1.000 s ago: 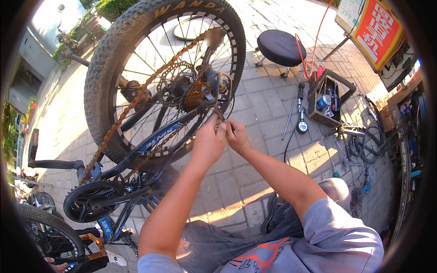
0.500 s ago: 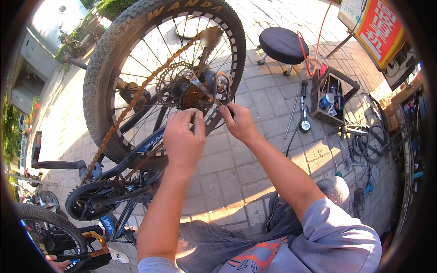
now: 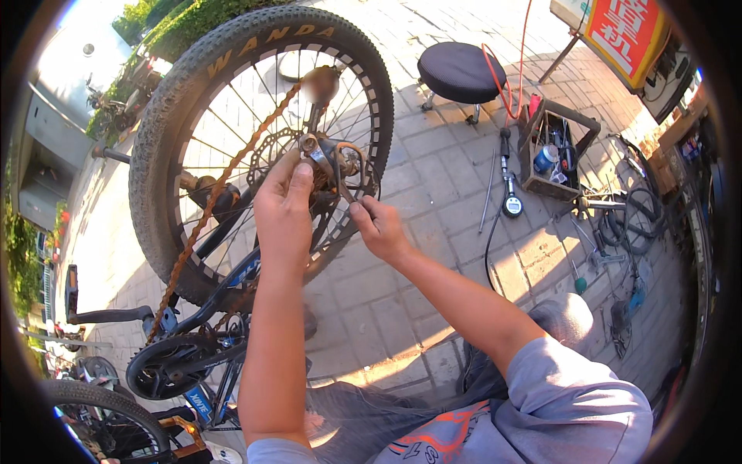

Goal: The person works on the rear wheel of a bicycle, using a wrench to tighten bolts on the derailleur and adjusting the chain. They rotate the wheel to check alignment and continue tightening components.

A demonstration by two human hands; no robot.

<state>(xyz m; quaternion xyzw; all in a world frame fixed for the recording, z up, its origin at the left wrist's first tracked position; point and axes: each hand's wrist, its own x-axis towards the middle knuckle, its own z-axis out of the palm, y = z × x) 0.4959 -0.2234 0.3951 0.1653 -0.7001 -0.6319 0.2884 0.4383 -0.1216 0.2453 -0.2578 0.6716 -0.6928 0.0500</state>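
Both hands have parted since a second ago, when they met below the hub. Now my left hand (image 3: 284,207) lies closed over the rusty rear derailleur (image 3: 325,158) at the hub of the upturned black knobby-tyred bicycle wheel (image 3: 263,131), while my right hand (image 3: 380,228) pinches a thin cable just beside it. A rust-brown chain (image 3: 224,189) hangs slack across the spokes.

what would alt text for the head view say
Two bare hands work at the hub of an upturned bike's rear wheel: left hand grips the derailleur, right hand pinches a thin tool. A rusty chain, stool and toolbox sit nearby.
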